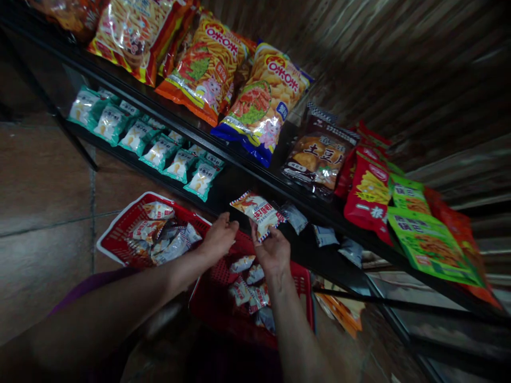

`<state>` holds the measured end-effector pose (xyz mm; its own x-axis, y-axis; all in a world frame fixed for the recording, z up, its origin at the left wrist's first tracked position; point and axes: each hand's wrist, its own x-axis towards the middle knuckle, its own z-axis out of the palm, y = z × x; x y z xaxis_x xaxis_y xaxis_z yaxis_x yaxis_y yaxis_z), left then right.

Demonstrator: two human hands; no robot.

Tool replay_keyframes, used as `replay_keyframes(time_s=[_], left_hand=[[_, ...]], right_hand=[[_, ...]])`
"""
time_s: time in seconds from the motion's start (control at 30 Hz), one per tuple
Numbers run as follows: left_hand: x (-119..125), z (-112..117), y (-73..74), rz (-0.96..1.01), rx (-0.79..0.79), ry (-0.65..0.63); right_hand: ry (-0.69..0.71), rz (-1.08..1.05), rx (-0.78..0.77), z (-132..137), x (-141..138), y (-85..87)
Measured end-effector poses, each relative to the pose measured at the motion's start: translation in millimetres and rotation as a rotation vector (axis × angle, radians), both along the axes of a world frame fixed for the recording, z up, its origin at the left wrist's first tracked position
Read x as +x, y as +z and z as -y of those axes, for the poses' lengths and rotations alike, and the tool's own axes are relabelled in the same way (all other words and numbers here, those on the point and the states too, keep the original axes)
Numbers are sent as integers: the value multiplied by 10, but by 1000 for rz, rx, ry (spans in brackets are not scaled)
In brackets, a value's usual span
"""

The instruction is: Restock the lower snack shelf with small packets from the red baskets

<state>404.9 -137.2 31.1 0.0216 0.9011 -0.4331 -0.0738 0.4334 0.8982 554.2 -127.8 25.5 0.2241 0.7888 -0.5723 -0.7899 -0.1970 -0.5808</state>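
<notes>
My right hand (273,252) pinches a small white-and-orange snack packet (257,210) by its lower edge, at the front of the lower shelf. To its left, my left hand (221,235) has its fingers curled in, and no thing shows in them. Below both hands stands a red plastic basket (300,275) with several similar snack packets (249,292) in it. Further left is another red basket (115,236) with a white rim, holding orange-and-white and silvery packets (175,244). Just right of the held packet, a few silvery packets (295,218) lie on the lower shelf.
Teal-and-white packets (149,143) stand in rows on the lower shelf's left. The black upper shelf (187,127) above carries large snack bags (263,101), a brown bag (319,154), and red and green bags (431,244). An orange package (339,314) lies below the shelf at right.
</notes>
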Motion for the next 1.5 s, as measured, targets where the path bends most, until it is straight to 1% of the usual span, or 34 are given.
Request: replay_keyframes(time_s=[0.03, 0.07, 0.13, 0.2, 0.27, 0.33, 0.37, 0.47, 0.53, 0.6, 0.67, 0.73, 0.83, 0.9, 0.97, 1.03, 1.1, 1.2, 1.23, 1.27, 1.33, 1.4, 1.5], left_hand=[[-4, -15, 2, 152, -70, 70], [-9, -23, 5, 281, -138, 106], [-23, -21, 18, 459, -232, 142], [-43, -8, 43, 532, -285, 188], [-67, 9, 72, 565, -292, 241], [-90, 29, 98, 560, -268, 246], [-98, 43, 108, 545, -244, 226], [-100, 102, 136, 483, -193, 106], [-88, 151, 152, 466, -197, 41], [-74, 196, 155, 432, -217, 7], [-59, 226, 129, 376, -224, -10], [-41, 242, 69, 340, -222, -36], [-7, 256, -42, 342, -220, -76], [12, 264, -87, 334, -233, -101], [23, 263, -90, 279, -260, -123], [23, 246, -57, 212, -274, -134], [16, 209, -16, 158, -255, -83], [-4, 132, 15, 91, -160, 74], [-10, 110, 12, 79, -126, 97], [-13, 94, 5, 77, -96, 88], [-8, 82, -17, 93, -76, 15], [13, 99, -35, 123, -106, -69], [59, 153, -42, 222, -186, -161]], right_hand=[[-16, -9, -1, 109, -46, 55], [-20, -17, -7, 212, -91, 90], [9, -27, -25, 390, -168, 105], [61, -15, -35, 520, -209, 65], [105, 36, -19, 588, -203, 4], [120, 148, 15, 593, -149, -56], [121, 223, 38, 576, -109, -84], [101, 417, 82, 497, 30, -166], [76, 469, 72, 451, 114, -231], [40, 485, 53, 425, 180, -298], [5, 511, 54, 415, 234, -353], [-7, 531, 66, 410, 282, -384], [7, 525, 67, 399, 347, -395], [11, 522, 68, 390, 386, -397], [12, 547, 82, 384, 420, -406], [10, 600, 107, 385, 447, -421], [21, 674, 139, 392, 467, -436], [67, 817, 181, 407, 481, -447], [82, 864, 190, 411, 481, -447], [94, 907, 195, 414, 478, -445], [123, 969, 197, 414, 463, -436], [164, 992, 199, 407, 435, -420], [212, 1005, 217, 395, 379, -394]])
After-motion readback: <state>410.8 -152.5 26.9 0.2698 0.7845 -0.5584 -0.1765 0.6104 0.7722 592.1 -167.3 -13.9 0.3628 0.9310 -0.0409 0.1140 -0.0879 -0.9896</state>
